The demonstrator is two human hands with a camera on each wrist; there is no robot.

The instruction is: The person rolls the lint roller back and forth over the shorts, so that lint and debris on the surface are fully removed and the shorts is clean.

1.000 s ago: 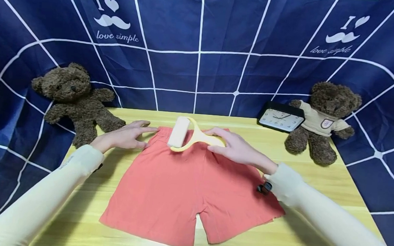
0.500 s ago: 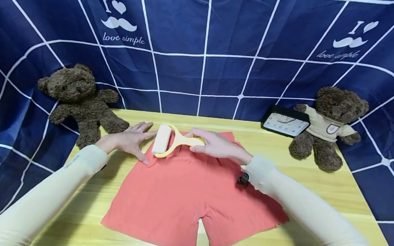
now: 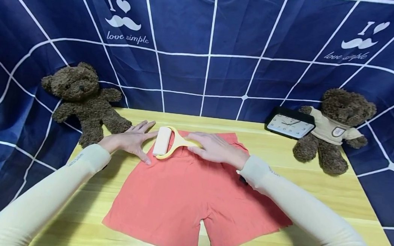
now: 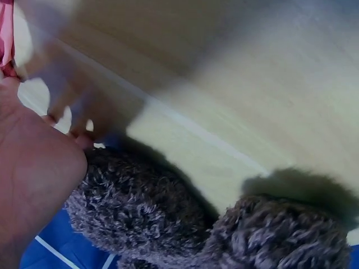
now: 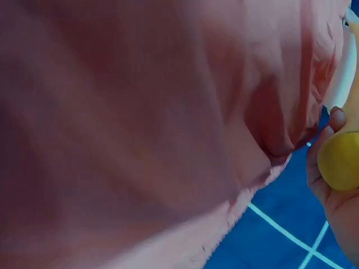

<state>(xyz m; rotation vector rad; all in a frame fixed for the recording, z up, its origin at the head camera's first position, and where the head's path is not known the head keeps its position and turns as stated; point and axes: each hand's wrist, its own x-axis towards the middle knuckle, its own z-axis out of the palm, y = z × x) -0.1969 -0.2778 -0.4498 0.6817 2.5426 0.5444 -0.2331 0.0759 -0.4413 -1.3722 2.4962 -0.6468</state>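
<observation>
Coral-red shorts (image 3: 168,196) lie spread on the wooden table, waistband toward the back. My right hand (image 3: 216,148) holds a lint roller (image 3: 162,141) by its yellow handle, with the white roll at the left end of the waistband. In the right wrist view, fingers wrap around the rounded handle end (image 5: 340,162). My left hand (image 3: 133,139) has its fingers spread beside that corner. Its thumb touches the shorts, and its index fingertip reaches close to the roll. The left wrist view shows only part of this hand (image 4: 39,162), beside brown plush fur.
A brown teddy bear (image 3: 90,101) leans at the back left, close to my left hand. At the back right are a black-framed clock (image 3: 290,123) and a second bear in a beige shirt (image 3: 333,125). A blue checked cloth (image 3: 183,73) hangs behind the table.
The lint roller moved left along the waistband in my right hand, then stayed nearly still. My left thumb shifted downward and spread onto the shorts. The head view also shifted slightly.
</observation>
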